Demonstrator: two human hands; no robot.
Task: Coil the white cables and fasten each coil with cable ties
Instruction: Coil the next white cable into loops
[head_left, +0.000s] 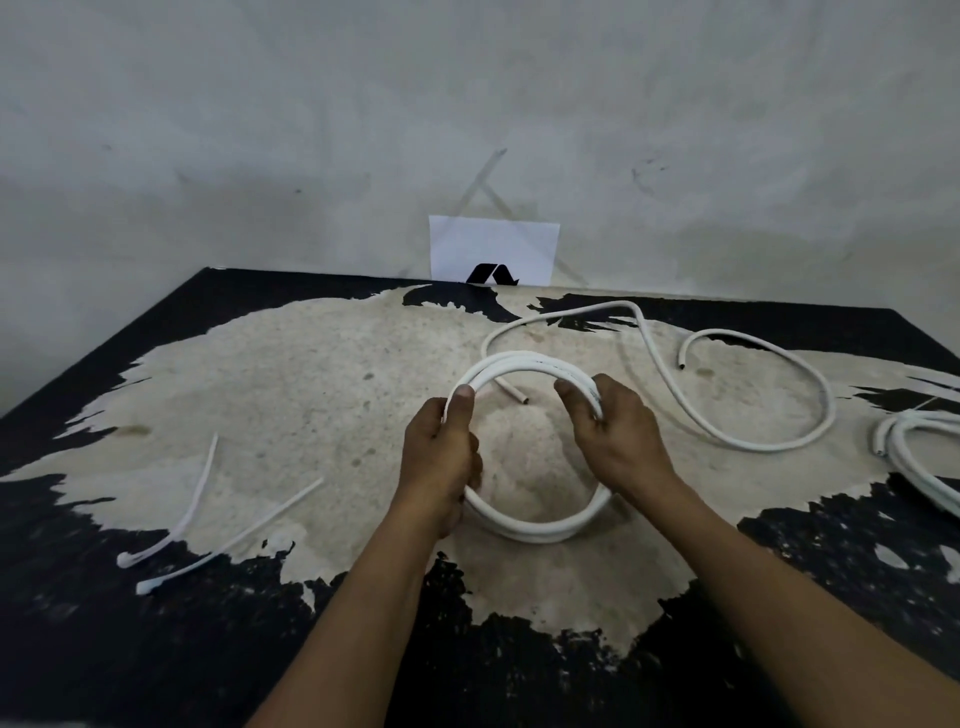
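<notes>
On the left of the worn table (156, 649), two white cable ties (195, 499) lie side by side, well apart from your hands and touched by neither. Your left hand (441, 457) grips the left side of the white cable coil (535, 532), thumb pressed along the top of the turns and fingers curled round them. That coil stands between your two hands, its lower arc near the tabletop and its upper arc tilted away from you. Your right hand (618, 431) grasps the coil's right side, fingers wrapped over the strands from outside. Behind and to the right of that hand, the loose length of cable (753, 447) snakes across the table in wide bends, with one cut end just beyond the coil. At the far right edge lies another bundle of white cable (924, 418), clear of both hands. A white sheet (493, 244) leans against the wall behind the table.
</notes>
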